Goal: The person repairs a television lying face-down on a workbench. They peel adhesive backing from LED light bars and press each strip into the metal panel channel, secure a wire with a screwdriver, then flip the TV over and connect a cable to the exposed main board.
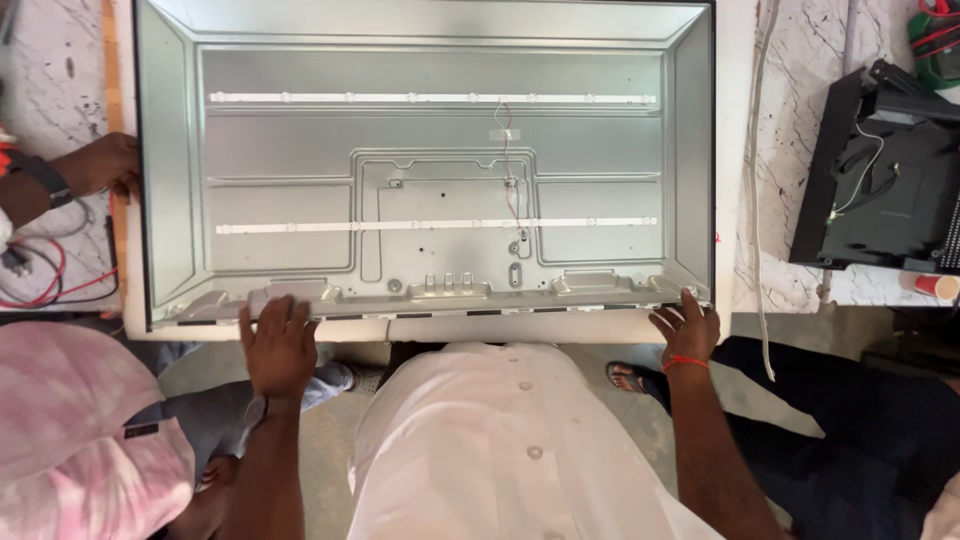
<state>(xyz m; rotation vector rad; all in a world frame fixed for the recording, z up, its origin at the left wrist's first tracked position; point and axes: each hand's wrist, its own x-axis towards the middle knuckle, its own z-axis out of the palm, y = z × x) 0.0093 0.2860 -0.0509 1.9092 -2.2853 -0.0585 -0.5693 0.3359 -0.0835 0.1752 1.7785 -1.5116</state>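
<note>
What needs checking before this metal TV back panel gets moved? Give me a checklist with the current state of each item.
1. Left hand on the near edge of the metal panel: ok, laid flat on it.
2. Right hand on the near right corner: ok, fingers on the edge.
3. Another person's hand at the left edge: ok, touching it.
4. Two light strips lying flat: ok.
5. Red wire taped down inside the panel: ok.
6. Far edge supported: cannot tell, cut off from view.
</note>
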